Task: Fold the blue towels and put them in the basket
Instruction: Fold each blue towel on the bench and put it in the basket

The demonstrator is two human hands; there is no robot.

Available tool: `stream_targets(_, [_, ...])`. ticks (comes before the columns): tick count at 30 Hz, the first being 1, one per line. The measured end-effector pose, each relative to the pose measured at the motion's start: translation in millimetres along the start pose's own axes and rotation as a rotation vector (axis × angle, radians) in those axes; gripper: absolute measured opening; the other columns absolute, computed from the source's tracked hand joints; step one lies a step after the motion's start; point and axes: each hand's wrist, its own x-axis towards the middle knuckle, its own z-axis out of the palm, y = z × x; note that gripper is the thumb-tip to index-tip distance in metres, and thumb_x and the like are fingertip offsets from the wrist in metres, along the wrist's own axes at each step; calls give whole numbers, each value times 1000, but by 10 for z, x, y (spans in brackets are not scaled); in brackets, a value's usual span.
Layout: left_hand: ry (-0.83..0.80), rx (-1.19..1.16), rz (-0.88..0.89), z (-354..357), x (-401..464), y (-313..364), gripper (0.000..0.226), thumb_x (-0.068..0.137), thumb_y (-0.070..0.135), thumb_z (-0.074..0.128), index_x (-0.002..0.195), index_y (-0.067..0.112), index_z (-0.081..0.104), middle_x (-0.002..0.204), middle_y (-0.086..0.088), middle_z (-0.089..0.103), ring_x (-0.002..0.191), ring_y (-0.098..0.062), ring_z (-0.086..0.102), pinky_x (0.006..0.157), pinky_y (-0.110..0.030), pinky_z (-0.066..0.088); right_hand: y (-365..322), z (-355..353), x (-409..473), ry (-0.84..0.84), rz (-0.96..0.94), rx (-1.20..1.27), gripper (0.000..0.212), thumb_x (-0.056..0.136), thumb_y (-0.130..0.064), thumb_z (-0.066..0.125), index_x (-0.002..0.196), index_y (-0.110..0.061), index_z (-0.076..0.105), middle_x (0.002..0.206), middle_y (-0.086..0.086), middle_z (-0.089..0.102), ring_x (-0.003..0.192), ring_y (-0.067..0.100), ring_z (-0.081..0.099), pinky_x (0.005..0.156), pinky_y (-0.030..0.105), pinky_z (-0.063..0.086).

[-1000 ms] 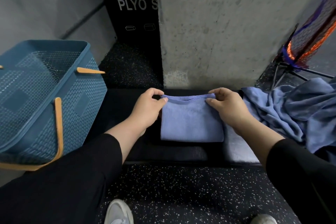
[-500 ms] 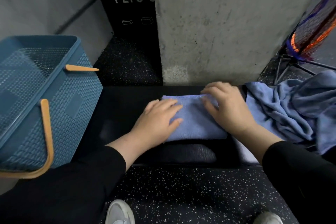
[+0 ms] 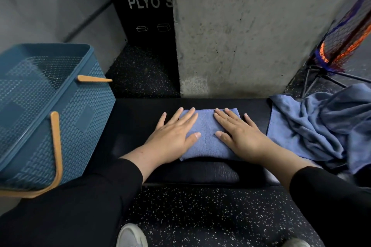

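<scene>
A folded blue towel lies on the black padded bench in the middle. My left hand presses flat on its left half, fingers straight and spread. My right hand presses flat on its right half in the same way. A heap of unfolded blue towels lies on the bench at the right. The blue woven-look plastic basket with orange handles stands at the left, open at the top, its inside showing no towels.
A concrete pillar rises just behind the bench. A black plyo box stands behind at the left. An orange and blue net on a metal stand is at the far right. Speckled rubber floor and my shoes lie below.
Both hands let go of the towel's far edge after folding it, then flattened on top of it. The fingers have spread wider since half a second ago.
</scene>
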Motion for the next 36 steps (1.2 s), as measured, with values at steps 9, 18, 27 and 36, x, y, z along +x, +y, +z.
stream_targets(9, [214,126,291,51,-264,-204,84,86,80,35,148,25,46,161,4,33,150,-10,23,125,-45,10,340,-88,-352,127,-243,33,78,78,-86,44,137,-36,53,148,-17,40,145,3,27,119,44,22])
stream_targets(18, [234,194,249,10,-298,26,76,89,71,45,150,25,42,154,3,42,144,-15,36,122,-45,21,236,-65,-400,197,-136,83,52,87,-55,40,129,-30,56,147,-18,48,144,-4,29,116,47,29])
stream_targets(27, [252,-266,31,-110,-481,-15,20,87,38,61,107,38,60,90,29,60,104,-12,51,92,-22,38,125,-184,-501,187,-213,7,50,81,-75,51,112,-35,55,115,-24,62,112,-4,53,104,35,35])
stream_targets(36, [333,-686,-161,-213,-426,13,14,86,39,72,94,34,62,83,10,69,82,-10,66,78,-36,54,-61,-331,-364,248,108,306,28,85,-57,64,94,-32,53,67,-10,63,67,1,59,58,19,40])
